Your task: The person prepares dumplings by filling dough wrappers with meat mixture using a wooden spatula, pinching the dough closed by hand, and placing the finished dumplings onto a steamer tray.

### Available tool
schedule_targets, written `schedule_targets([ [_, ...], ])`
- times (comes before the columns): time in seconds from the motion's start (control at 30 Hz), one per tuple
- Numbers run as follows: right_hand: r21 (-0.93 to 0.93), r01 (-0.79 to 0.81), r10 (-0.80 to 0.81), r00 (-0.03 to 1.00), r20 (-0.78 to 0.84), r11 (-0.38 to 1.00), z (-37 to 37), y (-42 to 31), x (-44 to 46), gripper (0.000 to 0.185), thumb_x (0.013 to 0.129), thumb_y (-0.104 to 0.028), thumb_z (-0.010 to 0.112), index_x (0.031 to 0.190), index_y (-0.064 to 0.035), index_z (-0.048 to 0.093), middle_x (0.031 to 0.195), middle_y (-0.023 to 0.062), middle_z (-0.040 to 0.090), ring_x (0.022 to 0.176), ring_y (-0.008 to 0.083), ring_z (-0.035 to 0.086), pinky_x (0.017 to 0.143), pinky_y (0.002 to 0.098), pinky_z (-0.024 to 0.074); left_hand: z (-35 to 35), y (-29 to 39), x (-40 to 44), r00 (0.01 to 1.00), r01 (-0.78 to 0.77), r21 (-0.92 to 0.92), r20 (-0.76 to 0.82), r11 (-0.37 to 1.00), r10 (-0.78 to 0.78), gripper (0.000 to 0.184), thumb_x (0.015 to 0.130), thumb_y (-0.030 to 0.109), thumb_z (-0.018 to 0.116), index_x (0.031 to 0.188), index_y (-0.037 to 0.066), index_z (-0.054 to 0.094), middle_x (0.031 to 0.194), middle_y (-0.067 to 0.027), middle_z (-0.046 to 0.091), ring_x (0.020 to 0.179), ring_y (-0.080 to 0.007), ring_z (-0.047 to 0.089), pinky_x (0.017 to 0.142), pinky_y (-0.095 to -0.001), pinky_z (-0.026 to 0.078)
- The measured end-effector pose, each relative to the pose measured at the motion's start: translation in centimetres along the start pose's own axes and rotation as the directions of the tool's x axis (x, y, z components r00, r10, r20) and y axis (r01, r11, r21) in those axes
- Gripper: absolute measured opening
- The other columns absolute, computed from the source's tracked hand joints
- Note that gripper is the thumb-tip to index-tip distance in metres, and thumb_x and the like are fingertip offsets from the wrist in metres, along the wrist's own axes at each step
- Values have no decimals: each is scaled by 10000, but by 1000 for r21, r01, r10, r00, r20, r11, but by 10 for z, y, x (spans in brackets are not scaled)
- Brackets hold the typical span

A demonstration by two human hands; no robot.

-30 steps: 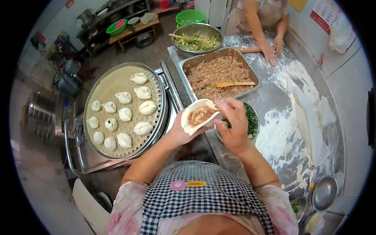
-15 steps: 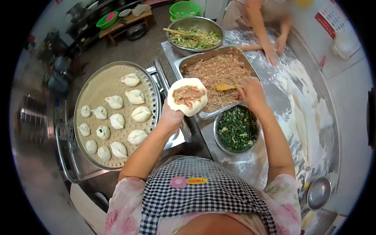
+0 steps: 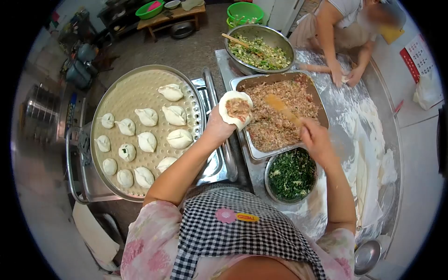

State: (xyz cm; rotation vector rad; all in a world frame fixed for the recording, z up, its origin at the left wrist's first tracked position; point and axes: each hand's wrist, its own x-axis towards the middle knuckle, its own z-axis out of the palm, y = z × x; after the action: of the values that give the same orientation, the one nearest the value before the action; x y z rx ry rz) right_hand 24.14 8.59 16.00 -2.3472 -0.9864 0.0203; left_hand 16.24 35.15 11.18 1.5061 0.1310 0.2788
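A round dough wrapper (image 3: 228,99) with meat filling in its middle rests in my left hand (image 3: 218,127), whose fingers curl under it. My right hand (image 3: 316,138) grips the handle of a wooden spatula (image 3: 281,106). The spatula's blade is over the meat filling (image 3: 268,132) in a rectangular metal tray (image 3: 325,114). Just below that tray is a bowl of chopped greens (image 3: 292,173). Several shaped dumplings (image 3: 147,142) sit on a round perforated steamer tray (image 3: 126,88) at the left.
A large metal bowl (image 3: 290,48) of chopped vegetables with a stick in it stands behind the meat tray. Across the floured table (image 3: 343,105), a co-worker's hands (image 3: 337,73) are at a rolling pin (image 3: 313,68). A metal rail (image 3: 211,88) runs beside the steamer.
My right hand went from the wrapper to the spatula, took hold of it and lifted its blade. The wrapper has opened out flatter in my left hand. The camera view has shifted.
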Motion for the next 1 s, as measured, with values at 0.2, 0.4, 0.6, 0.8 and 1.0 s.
schedule_targets([
  [0.2,-248,258,-283,957,-68,934,8,-50,5,447,713,28,590,1149,-69,554,849,124,603,726,300,602,616,389,498,11,-6,9,995,-101,284,33,954,96,461,710,136,721,1129,65,542,1016,-90,641,937,-203,621,837,-295,469],
  [0.4,-247,326,-348,936,-48,912,14,-57,5,500,680,72,589,1163,-53,558,710,112,546,603,286,563,527,385,464,9,-8,9,996,-92,379,36,921,84,453,688,163,732,1098,94,552,979,-102,637,917,-238,627,801,-311,480],
  [0.6,449,-147,47,973,226,881,31,-39,-3,343,812,9,545,1154,-11,548,710,124,568,541,229,546,508,341,459,6,-12,5,997,-77,405,31,911,70,392,687,122,730,1046,108,574,942,-52,623,881,-153,599,795,-273,463],
  [0.8,566,-468,409,881,239,678,21,8,-5,336,819,-29,550,1154,-4,550,859,144,615,744,297,596,699,363,492,1,-7,2,979,104,137,163,985,-126,452,759,127,708,1166,34,535,1062,-69,636,932,-160,615,844,-285,480],
  [1.0,-152,150,-165,982,-94,977,39,-38,-6,559,740,-122,699,1244,-28,478,1248,147,519,1124,304,518,942,398,420,22,29,-22,877,302,-262,454,917,-159,480,703,63,751,1142,23,562,1089,-69,628,975,-141,598,865,-290,486],
])
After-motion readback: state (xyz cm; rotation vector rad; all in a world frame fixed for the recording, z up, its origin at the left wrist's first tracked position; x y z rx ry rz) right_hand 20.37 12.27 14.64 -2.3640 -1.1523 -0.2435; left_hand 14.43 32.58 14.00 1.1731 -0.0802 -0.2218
